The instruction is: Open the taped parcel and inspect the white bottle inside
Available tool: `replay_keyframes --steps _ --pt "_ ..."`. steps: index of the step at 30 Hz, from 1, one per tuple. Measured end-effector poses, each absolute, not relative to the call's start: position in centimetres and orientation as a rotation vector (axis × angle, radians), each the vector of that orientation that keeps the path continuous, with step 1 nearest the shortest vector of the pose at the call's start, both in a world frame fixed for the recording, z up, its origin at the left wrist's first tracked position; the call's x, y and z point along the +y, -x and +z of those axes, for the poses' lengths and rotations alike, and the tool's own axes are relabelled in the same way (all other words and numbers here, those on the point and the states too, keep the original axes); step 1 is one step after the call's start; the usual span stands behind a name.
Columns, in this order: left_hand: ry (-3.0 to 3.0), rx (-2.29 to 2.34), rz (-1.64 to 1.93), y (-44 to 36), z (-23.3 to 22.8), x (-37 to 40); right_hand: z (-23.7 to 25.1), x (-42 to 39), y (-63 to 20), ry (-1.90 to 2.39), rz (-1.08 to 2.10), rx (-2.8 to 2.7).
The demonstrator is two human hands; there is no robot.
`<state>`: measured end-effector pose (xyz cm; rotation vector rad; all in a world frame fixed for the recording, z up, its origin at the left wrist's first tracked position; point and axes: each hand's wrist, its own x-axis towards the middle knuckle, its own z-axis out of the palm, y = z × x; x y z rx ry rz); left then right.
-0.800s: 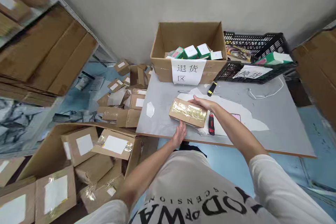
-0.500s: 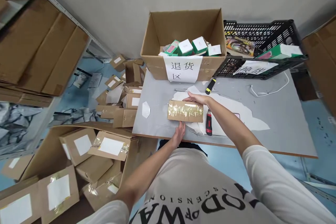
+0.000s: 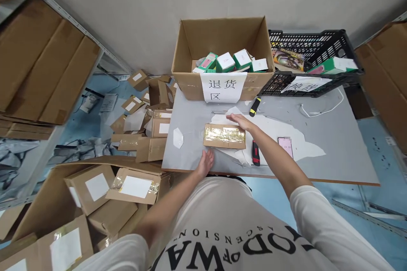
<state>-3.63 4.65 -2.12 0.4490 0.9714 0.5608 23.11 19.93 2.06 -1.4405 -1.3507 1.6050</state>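
Blue floor (image 3: 119, 89) heaped with cardboard cartons (image 3: 155, 149), then a grey tabletop (image 3: 346, 146) against a plain wall (image 3: 133, 17).
Left hand (image 3: 205, 162), open and empty, near the front edge of a tape-wrapped cardboard box (image 3: 224, 136) lying on white paper (image 3: 280, 127); right hand (image 3: 241, 121), fingers extended and open, along its far edge, whether touching is hard to tell; then a red-and-black utility knife (image 3: 255, 153) and a pink-screened phone (image 3: 285, 145).

Grey-topped desk (image 3: 343, 152) with a brown front edge, ragged white patch (image 3: 307, 149), small tape-wrapped brown cardboard carton (image 3: 224, 136), red-and-black handled tool (image 3: 255, 153), yellow-and-black handled tool (image 3: 255, 106), pink-screened phone (image 3: 285, 146), white hexagonal piece (image 3: 178, 138), thin white cable (image 3: 320, 114), large open cardboard box (image 3: 187, 85), black perforated plastic crate (image 3: 274, 87)
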Motion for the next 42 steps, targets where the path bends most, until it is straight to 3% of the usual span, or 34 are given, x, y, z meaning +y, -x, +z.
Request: replay_keyframes --steps 4,8,14,24,29,35,42 --pt "-0.668 1.142 0.589 7.6 -3.4 7.1 0.1 15.0 -26.1 1.489 1.037 -1.042" --pt "-1.16 1.145 0.583 9.8 -4.8 9.9 -4.0 7.1 -26.4 1.585 1.12 -0.783" --pt "-1.431 1.081 0.502 8.3 -6.6 11.8 -7.3 2.6 -22.5 1.67 1.203 -1.002" --pt "-1.373 1.062 0.631 7.3 -7.4 11.6 -6.2 3.4 -20.5 1.717 1.146 -1.121" --pt "-1.33 1.05 0.657 7.4 -4.4 12.7 -3.6 4.3 -21.7 1.678 1.177 -1.179" --pt "-1.395 1.017 0.763 7.1 0.2 14.8 1.8 6.8 -23.8 1.795 0.996 -1.365" --pt "-1.282 1.219 0.707 6.3 0.1 14.9 2.3 7.9 -23.6 2.035 1.036 -1.31"
